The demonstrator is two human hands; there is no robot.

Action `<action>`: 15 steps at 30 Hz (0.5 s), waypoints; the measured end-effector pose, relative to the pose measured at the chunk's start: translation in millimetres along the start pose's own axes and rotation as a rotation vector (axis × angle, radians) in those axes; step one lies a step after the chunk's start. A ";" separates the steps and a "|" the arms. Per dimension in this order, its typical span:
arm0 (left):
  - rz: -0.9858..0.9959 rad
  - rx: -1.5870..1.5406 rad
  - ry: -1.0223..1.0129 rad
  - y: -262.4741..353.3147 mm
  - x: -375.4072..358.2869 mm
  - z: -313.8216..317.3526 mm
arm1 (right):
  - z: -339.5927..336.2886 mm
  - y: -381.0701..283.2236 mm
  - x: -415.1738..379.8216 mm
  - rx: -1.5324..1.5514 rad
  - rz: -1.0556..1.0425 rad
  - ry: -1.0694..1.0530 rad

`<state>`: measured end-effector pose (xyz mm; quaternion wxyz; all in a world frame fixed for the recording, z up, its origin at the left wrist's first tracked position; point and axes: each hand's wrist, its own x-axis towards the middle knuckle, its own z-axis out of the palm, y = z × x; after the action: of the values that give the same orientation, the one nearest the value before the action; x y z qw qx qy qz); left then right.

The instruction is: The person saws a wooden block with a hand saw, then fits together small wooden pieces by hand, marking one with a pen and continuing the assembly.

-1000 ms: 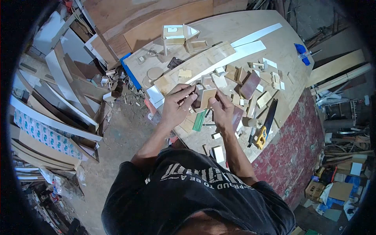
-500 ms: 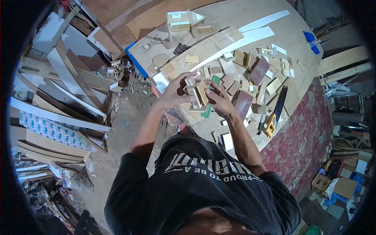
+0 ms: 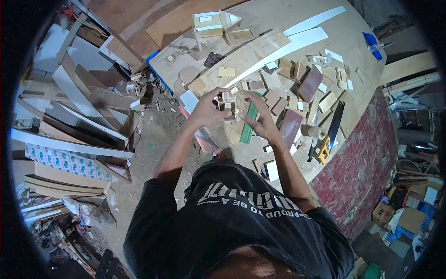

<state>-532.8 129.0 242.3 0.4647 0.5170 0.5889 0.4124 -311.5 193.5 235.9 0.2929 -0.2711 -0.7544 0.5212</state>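
My left hand (image 3: 204,111) is closed around a small wooden block assembly (image 3: 226,106) with little openings, held over the near left part of the worktable. Fingers partly cover it, so its full shape is hidden. Just right of it, my right hand (image 3: 265,123) has its thumb and fingers spread apart, the tips close to the assembly. Whether they touch it is hard to tell. Beneath the right hand lies a green strip (image 3: 249,123) on the worktable (image 3: 186,69).
Several wood offcuts (image 3: 272,80) and reddish-brown blocks (image 3: 310,85) are scattered to the right. A yellow-handled handsaw (image 3: 324,151) lies near the right edge. White curved strips (image 3: 297,42) and a small house-shaped wooden piece (image 3: 209,23) lie farther back. Curved panels (image 3: 76,93) lean at left.
The wooden assembly has turned in my left hand and now shows its small openings. My right hand's fingers, earlier gripping its brown side, have spread and moved off.
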 end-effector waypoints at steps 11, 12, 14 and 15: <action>0.124 -0.003 0.092 -34.0 59.5 0.3 | -20.6 5.5 48.3 -0.167 -0.115 0.013; 0.126 -0.003 0.091 -33.1 70.5 -2.6 | -25.0 13.5 45.4 -0.136 -0.050 0.048; 0.233 0.160 0.175 -28.9 95.7 -5.6 | -31.7 29.8 38.1 -0.145 0.005 0.070; 0.225 0.238 0.183 -25.2 109.4 -8.1 | -33.2 36.3 31.6 -0.121 0.104 0.104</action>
<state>-550.1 234.3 206.6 0.2958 0.5913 0.6119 0.4341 -305.3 248.1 216.1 0.2875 -0.3538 -0.7532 0.4741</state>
